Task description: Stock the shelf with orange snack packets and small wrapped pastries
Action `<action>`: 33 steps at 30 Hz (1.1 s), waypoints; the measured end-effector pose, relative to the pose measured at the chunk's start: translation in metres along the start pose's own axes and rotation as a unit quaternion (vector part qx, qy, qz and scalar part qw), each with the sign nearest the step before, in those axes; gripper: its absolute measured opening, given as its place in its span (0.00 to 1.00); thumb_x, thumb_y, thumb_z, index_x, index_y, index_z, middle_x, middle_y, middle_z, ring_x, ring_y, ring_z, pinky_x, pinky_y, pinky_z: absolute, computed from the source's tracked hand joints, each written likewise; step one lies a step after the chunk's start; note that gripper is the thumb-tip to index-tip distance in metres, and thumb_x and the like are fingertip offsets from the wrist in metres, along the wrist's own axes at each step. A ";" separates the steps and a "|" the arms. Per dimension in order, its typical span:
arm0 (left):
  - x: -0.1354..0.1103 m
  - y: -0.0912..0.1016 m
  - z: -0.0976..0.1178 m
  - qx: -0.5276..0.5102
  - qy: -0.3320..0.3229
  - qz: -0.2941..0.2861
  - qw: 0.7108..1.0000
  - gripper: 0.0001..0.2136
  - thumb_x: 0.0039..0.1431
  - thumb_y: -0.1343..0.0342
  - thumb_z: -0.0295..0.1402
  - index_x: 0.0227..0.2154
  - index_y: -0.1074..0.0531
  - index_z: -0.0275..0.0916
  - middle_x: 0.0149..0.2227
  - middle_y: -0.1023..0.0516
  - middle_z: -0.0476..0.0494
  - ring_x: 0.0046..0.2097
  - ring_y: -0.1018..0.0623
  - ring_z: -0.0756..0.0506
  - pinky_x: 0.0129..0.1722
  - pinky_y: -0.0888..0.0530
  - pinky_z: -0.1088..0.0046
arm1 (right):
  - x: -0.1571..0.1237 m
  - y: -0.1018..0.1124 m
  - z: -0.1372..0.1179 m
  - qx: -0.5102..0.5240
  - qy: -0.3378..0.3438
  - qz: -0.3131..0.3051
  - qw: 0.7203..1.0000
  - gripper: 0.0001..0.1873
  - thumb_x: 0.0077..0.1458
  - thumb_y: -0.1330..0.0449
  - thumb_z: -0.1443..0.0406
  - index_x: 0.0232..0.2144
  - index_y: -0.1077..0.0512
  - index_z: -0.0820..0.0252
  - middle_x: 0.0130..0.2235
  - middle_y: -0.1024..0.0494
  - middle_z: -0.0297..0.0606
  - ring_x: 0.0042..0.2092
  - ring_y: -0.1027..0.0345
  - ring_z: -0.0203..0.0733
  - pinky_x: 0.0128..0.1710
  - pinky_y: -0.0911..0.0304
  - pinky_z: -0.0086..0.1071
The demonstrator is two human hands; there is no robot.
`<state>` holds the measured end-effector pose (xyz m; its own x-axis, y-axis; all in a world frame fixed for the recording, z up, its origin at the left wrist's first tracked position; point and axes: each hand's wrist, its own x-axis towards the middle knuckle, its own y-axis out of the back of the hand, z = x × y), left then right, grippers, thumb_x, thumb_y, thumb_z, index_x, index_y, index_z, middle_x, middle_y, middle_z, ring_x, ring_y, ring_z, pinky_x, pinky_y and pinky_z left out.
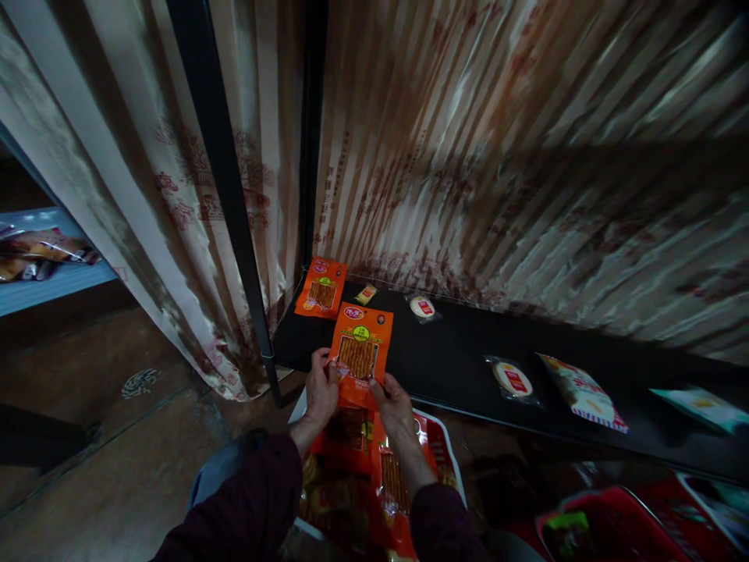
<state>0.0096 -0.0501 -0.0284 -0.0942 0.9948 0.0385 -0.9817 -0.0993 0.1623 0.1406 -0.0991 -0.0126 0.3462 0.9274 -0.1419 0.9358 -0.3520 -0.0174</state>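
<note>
Between my two hands is an orange snack packet (358, 347) with a clear window showing brown strips. My left hand (321, 394) is closed on its lower left edge, and my right hand (393, 406) pinches its lower right corner. The packet is tilted up at the front edge of a black shelf (445, 355). A similar orange packet (321, 287) lies at the shelf's far left corner. Below my hands stands a white-rimmed basket (449, 453) with several more orange packets (393, 476) in it.
On the shelf lie a small yellow packet (366, 294), round wrapped biscuits (422, 307), a white snack bag (583, 392) and a green packet (702, 407). A black post (231, 179) rises at left before pleated curtains (468, 156). Red baskets (614, 523) stand at lower right.
</note>
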 end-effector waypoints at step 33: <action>0.087 0.015 0.009 -0.150 0.046 0.066 0.985 0.08 0.46 0.48 0.24 0.32 0.29 0.38 0.31 0.25 0.49 0.34 0.26 0.49 0.38 0.30 0.73 | 0.082 -0.054 0.000 0.041 0.005 0.024 0.999 0.25 0.38 0.37 0.53 0.37 0.24 0.62 0.35 0.19 0.39 0.35 0.27 0.43 0.30 0.35 0.30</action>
<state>-0.0116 0.0345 -0.0142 -0.2263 0.9727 -0.0518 -0.9630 -0.2314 -0.1379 0.1182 -0.0036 -0.0233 0.3907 0.9106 -0.1349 0.9101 -0.4041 -0.0920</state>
